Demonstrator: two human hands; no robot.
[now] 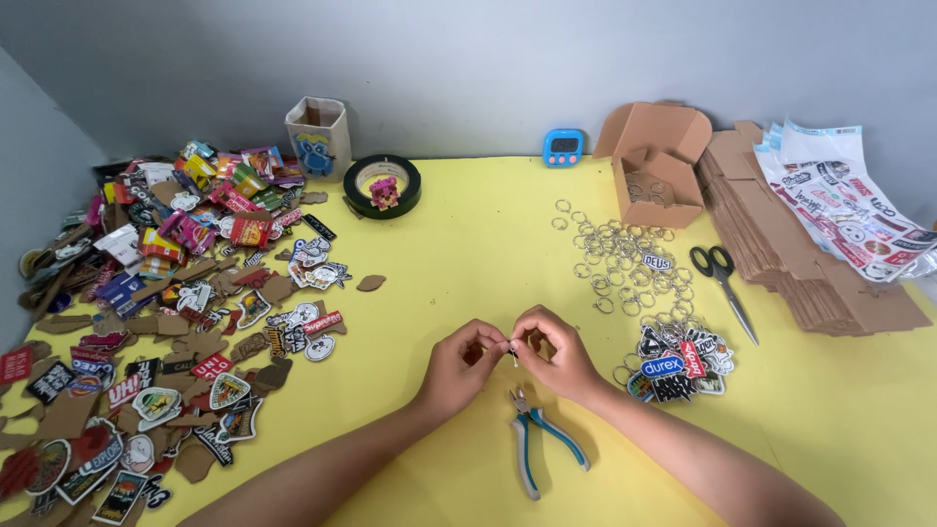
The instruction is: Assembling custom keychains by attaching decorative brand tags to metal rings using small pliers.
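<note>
Left hand (459, 366) and right hand (556, 356) meet fingertip to fingertip, both pinching one small dark keychain piece (513, 355) above the pliers (537, 444); key rings (625, 259) within reach.

Your hands meet mid-table over the pliers (535, 437), stickers (146, 322) spread left, key rings (625, 259) and scissors (724, 283) right.

A small craft workbench: yellow table (439, 254) strewn with sticker cutouts (176, 322), key rings (625, 259), pliers (537, 439).
</note>
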